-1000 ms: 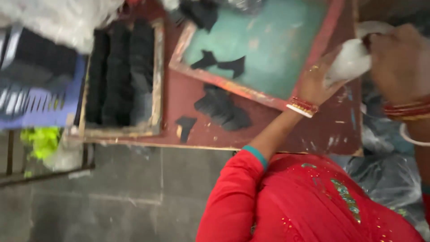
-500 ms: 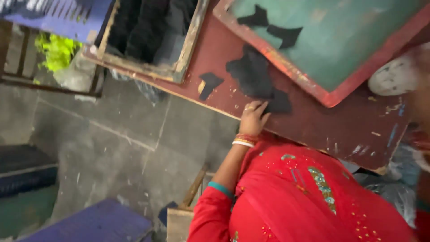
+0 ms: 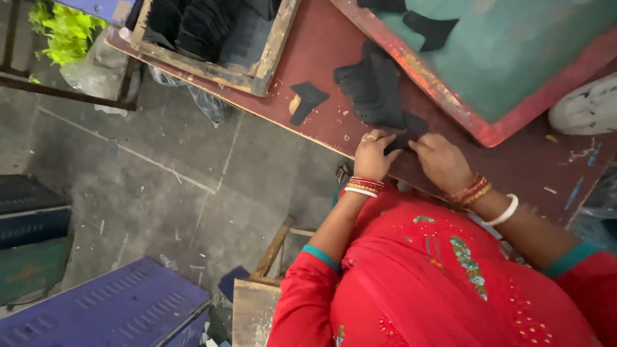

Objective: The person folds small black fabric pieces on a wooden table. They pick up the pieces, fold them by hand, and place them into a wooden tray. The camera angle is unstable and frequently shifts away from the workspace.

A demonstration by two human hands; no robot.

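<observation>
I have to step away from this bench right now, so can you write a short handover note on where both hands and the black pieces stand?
Left hand: at the near end of the stack of black cut pieces, fingers on a black piece.
Right hand: on the same piece from the other side; both hands pinch it together.
Things: the stack lies on the dark red table. One single black piece lies apart to its left. More dark pieces fill the wooden tray, and two sit on the green board.
Done: pieces are stacked.
Left: the pinched piece is not yet lifted clear.
</observation>
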